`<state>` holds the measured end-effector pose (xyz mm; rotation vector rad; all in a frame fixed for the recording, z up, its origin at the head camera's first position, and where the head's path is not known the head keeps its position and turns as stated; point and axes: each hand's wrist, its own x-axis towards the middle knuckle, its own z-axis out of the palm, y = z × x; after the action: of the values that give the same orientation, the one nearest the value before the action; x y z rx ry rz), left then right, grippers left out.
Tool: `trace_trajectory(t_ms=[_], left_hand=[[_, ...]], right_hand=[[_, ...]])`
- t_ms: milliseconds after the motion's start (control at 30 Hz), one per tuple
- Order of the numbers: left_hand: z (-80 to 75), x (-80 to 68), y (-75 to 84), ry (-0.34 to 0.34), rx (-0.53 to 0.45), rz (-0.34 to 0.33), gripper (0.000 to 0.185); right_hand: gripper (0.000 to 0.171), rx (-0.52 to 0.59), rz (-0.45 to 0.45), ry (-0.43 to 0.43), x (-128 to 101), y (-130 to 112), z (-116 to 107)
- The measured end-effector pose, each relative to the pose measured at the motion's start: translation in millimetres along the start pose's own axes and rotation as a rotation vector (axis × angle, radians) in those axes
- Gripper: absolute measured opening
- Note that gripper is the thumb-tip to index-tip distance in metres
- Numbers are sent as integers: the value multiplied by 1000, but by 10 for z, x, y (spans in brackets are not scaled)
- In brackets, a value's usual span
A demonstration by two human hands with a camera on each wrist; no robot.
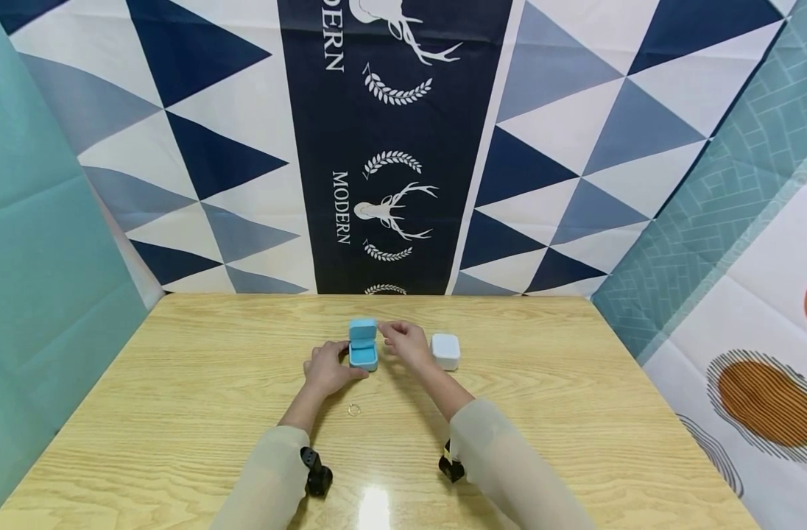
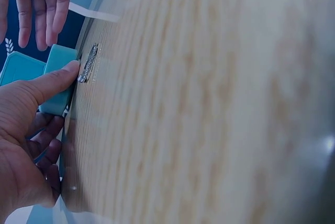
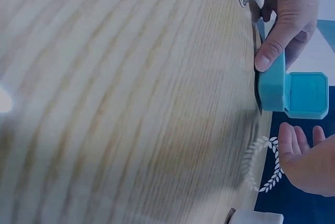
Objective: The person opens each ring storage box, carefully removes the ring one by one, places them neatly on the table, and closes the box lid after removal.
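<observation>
A turquoise ring box (image 1: 363,356) stands on the wooden table, its lid (image 1: 363,330) raised. My left hand (image 1: 327,366) holds the base from the left, thumb on the near side and fingers toward the back. The right wrist view shows that thumb (image 3: 269,55) pressing the front of the box. Just right of the lid, my right hand (image 1: 406,342) is held with its fingers extended and nothing in them. On the table nearer to me lies a ring (image 1: 353,409), whose band looks studded in the left wrist view.
A white rounded box (image 1: 445,351) sits right of the turquoise box, beside my right forearm. The wooden table (image 1: 198,412) ends at a patterned cloth backdrop (image 1: 390,147) behind. Small black cameras are worn at both wrists.
</observation>
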<state>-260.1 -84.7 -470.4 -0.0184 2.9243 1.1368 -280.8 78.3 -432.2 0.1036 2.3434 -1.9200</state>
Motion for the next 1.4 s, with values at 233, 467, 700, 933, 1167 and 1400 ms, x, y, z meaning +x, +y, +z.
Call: trace_trajectory(t_ms=[233,467,700,933,1167,1400], left_hand=[[2,-10,2,-5,-10,1,73],[5,-10,3,-9,-5,11,72],[4,-9,-2,-6,-1,12,72],[-3,-15,15,-10,2,13,73],[-7,-10,9,-9,2,4,73],[-9,4,5,-15,11,4,72]], right_hand=[[44,6,5,-14,9,-26,35],[45,4,4,-17,32,-36,59],[46,6,9,-15,66,-30,85],[45,3,18,-11,95,-31,98],[45,-18,17,-20,100,-45,107],[45,-36,12,-36,129,-37,138]])
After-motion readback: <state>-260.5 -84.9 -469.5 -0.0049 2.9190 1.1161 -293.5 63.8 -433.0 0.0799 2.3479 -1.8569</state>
